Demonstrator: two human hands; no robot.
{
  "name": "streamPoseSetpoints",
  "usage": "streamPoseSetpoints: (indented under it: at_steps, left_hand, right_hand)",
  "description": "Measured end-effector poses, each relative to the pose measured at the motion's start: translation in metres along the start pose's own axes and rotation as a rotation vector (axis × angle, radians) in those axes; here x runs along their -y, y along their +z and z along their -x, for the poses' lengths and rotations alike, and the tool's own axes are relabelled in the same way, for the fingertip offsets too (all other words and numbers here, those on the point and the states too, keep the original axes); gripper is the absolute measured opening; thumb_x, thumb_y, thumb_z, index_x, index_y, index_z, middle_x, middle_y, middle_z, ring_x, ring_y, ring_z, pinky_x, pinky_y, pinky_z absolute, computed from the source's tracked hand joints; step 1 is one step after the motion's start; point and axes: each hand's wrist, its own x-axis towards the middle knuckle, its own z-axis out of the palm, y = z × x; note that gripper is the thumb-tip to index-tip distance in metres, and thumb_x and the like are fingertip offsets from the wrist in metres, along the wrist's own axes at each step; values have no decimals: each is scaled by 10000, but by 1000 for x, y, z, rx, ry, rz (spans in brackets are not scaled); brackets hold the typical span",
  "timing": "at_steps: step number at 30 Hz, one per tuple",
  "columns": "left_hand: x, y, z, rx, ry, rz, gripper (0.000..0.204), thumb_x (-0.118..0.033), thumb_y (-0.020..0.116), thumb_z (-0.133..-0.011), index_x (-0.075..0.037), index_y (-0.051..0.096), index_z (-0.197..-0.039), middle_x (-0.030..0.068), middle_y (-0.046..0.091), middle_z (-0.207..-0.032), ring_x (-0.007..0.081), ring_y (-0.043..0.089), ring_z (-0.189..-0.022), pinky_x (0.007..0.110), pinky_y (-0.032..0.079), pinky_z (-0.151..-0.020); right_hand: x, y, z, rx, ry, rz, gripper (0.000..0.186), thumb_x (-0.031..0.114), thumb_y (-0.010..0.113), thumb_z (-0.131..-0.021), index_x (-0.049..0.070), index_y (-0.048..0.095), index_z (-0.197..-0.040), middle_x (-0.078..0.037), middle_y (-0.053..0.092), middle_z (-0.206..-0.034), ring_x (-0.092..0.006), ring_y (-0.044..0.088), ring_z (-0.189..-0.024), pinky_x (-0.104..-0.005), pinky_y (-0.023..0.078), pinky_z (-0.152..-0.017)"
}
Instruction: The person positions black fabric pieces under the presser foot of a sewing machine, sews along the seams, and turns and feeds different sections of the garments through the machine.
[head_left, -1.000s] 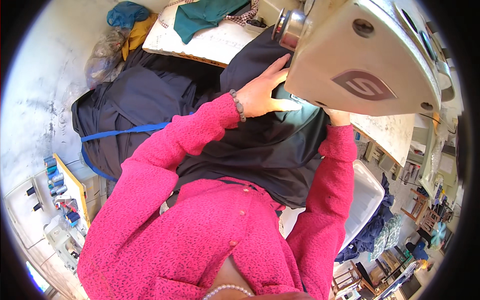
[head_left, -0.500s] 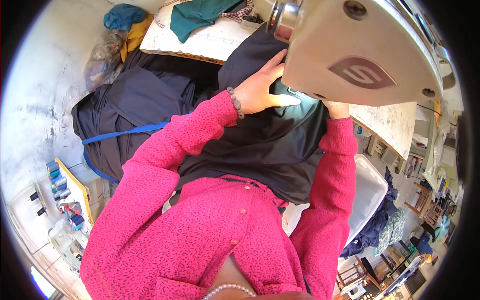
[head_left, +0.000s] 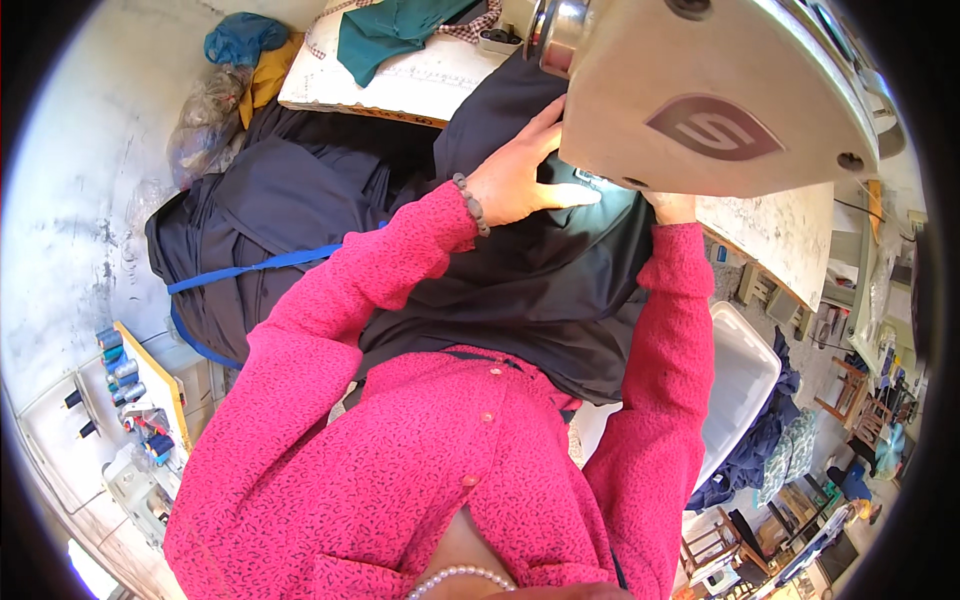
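While our left hand (head_left: 512,183) sits kinda splayed on dark cloth (head_left: 520,265) near the worktop edge (head_left: 362,109), we can't tell how our right hand (head_left: 676,207) grips.

Cloth (head_left: 520,280) lies partly beneath the sewing machine (head_left: 730,90), plastic bags (head_left: 205,125) behind at left, a bin (head_left: 738,375) to the right.

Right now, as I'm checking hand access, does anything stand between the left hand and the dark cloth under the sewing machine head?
Nothing visible does: the left hand rests spread on the dark cloth. The sewing machine head hides the right hand beyond its wrist area.
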Motion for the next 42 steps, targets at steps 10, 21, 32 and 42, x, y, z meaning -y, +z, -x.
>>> streamPoseSetpoints:
  at_steps: [10,21,32,42]
  left_hand:
    - [2,7,0,-17,19,-43,761,-244,783,-718,-75,414,-1362,178,220,-1507,311,206,-1403,382,294,-1093]
    - [-12,51,47,-469,-240,279,1006,-252,821,-697,23,191,-1432,221,403,-1358,290,442,-1219,362,422,-950]
    - [-14,-31,56,-489,200,-458,261,-183,624,-873,-18,613,-1074,119,639,-943,217,627,-850,302,491,-737]
    - [5,-48,40,44,-7,-163,219,-215,678,-847,-6,629,-803,60,539,-628,78,481,-599,262,420,-576]
  right_hand:
    - [9,1,0,-50,77,-88,518,158,796,-659,6,595,-1111,-123,632,-1094,-238,591,-1006,-357,464,-873]
    - [64,-23,-10,184,91,-42,320,146,586,-844,-38,577,-1106,-87,637,-1062,-202,593,-975,-332,465,-840]
    - [125,-73,67,547,774,-482,289,195,584,-924,-35,616,-1097,-26,652,-1007,-82,581,-883,-247,467,-818]
    - [152,-66,83,296,381,189,316,120,726,-776,16,521,-994,-121,623,-879,-233,608,-838,-329,472,-777]
